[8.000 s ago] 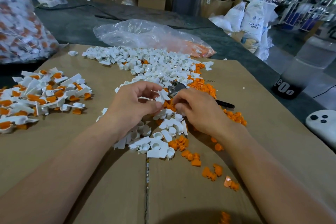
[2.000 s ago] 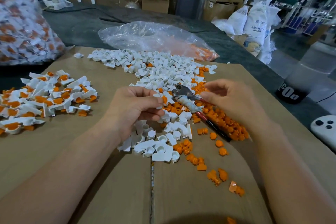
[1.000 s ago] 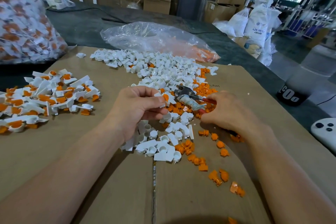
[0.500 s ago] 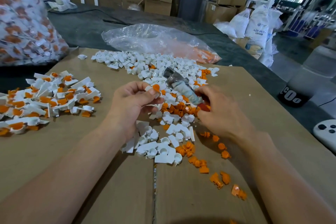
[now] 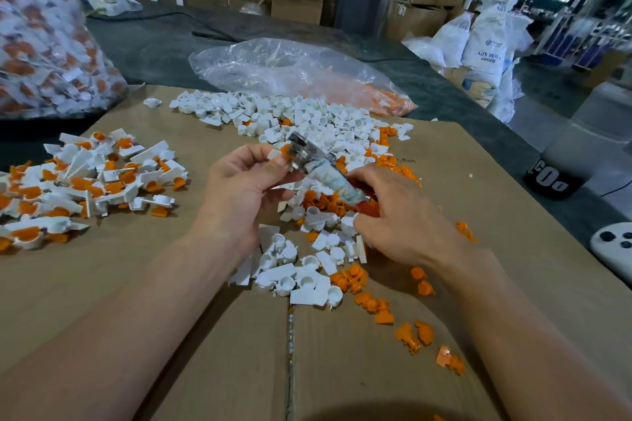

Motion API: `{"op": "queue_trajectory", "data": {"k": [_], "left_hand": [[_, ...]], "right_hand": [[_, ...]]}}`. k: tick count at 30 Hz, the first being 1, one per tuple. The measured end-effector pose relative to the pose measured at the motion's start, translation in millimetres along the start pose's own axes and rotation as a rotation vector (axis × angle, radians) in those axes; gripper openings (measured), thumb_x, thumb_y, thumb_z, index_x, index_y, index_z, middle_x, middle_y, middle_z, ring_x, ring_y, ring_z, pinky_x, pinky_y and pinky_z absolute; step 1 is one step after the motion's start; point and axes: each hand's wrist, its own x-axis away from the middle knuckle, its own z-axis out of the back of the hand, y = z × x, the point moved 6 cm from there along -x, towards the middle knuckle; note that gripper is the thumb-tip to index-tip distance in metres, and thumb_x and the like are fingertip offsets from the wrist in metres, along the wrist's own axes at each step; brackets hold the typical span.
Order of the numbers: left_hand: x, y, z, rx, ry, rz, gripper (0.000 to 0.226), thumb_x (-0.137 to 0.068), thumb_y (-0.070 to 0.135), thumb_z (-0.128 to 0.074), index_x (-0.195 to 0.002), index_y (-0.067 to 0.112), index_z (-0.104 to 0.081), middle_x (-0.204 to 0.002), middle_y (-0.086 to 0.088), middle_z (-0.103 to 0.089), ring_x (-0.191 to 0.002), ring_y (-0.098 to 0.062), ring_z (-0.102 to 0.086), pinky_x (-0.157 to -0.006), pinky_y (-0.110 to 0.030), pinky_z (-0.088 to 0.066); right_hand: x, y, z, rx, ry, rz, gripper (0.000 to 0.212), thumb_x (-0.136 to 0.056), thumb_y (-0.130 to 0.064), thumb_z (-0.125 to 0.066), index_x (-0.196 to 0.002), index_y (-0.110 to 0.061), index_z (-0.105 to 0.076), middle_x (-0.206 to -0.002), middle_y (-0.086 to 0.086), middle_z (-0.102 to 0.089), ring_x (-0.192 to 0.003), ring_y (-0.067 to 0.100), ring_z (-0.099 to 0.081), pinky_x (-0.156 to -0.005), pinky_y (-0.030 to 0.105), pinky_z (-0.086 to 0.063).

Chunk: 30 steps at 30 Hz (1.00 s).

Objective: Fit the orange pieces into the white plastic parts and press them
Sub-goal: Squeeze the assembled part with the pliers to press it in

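My left hand point(image 5: 244, 186) pinches a white plastic part with an orange piece point(image 5: 284, 149) set in it, raised above the cardboard. My right hand point(image 5: 398, 215) grips pliers point(image 5: 323, 169) by their tape-wrapped handle; the metal jaws touch the orange piece. Loose white parts point(image 5: 301, 270) lie under and in front of my hands. Loose orange pieces point(image 5: 371, 304) are scattered to the right. A larger heap of white parts point(image 5: 273, 113) lies behind.
A pile of white parts with orange pieces in them point(image 5: 85, 178) lies at the left on the cardboard sheet point(image 5: 205, 352). A clear bag point(image 5: 290, 75) lies behind, a full bag point(image 5: 44, 44) at far left, a white controller point(image 5: 614, 249) at right.
My right hand left the orange pieces, took the pliers off the pile and lifted them. Their jaws have swung up to the part held in my left hand.
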Motion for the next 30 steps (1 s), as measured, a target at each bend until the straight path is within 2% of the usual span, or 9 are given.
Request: {"op": "queue_trajectory", "data": {"k": [5, 9, 12, 18, 23, 30], "left_hand": [[0, 0, -1, -0.011, -0.004, -0.001, 0.012, -0.081, 0.002, -0.058, -0.074, 0.011, -0.055, -0.06, 0.004, -0.067, -0.056, -0.007, -0.066, -0.042, -0.015, -0.046], [0, 0, -1, -0.012, -0.002, 0.007, 0.014, -0.082, -0.002, -0.056, -0.074, 0.01, -0.055, -0.059, 0.004, -0.067, -0.054, -0.007, -0.065, -0.041, -0.015, -0.046], [1, 0, -1, -0.013, 0.001, 0.011, 0.015, -0.083, -0.002, -0.055, -0.073, 0.009, -0.055, -0.058, 0.004, -0.067, -0.053, -0.007, -0.065, -0.041, -0.015, -0.046], [1, -1, -1, -0.028, 0.001, 0.01, 0.016, -0.083, -0.004, -0.055, -0.073, 0.009, -0.055, -0.058, 0.002, -0.067, -0.053, -0.008, -0.065, -0.041, -0.015, -0.046], [0, -2, 2, -0.029, 0.025, -0.002, 0.017, -0.083, -0.006, -0.054, -0.072, 0.007, -0.055, -0.057, -0.001, -0.065, -0.052, -0.01, -0.064, -0.045, -0.017, -0.05], [1, -3, 5, -0.037, 0.041, 0.0, 0.022, -0.084, -0.01, -0.053, -0.069, 0.006, -0.054, -0.057, -0.002, -0.065, -0.053, -0.013, -0.064, -0.049, -0.019, -0.052]], "right_hand": [[1, -4, 1, 0.0, -0.006, 0.041, 0.029, -0.082, -0.019, -0.053, -0.11, -0.017, -0.048, -0.098, 0.0, -0.051, -0.087, 0.014, -0.043, -0.069, 0.03, -0.035], [2, -7, 3, -0.004, 0.009, 0.068, 0.017, -0.081, -0.015, -0.054, -0.098, -0.015, -0.05, -0.085, 0.002, -0.052, -0.076, 0.017, -0.043, -0.067, 0.027, -0.037], [3, -8, 3, -0.014, 0.012, 0.07, 0.014, -0.079, -0.013, -0.054, -0.092, -0.015, -0.05, -0.077, 0.0, -0.05, -0.07, 0.017, -0.043, -0.063, 0.031, -0.037], [3, -9, 5, -0.026, 0.019, 0.07, 0.016, -0.079, -0.012, -0.054, -0.094, -0.019, -0.053, -0.077, 0.0, -0.055, -0.07, 0.017, -0.049, -0.061, 0.037, -0.041], [2, -11, 2, -0.015, 0.019, 0.065, 0.011, -0.08, -0.01, -0.052, -0.09, -0.011, -0.054, -0.075, 0.006, -0.056, -0.067, 0.021, -0.047, -0.061, 0.041, -0.041], [1, -13, -2, -0.006, 0.012, 0.057, 0.005, -0.08, -0.011, -0.053, -0.084, -0.014, -0.051, -0.067, 0.001, -0.051, -0.06, 0.014, -0.043, -0.055, 0.034, -0.036]]}}
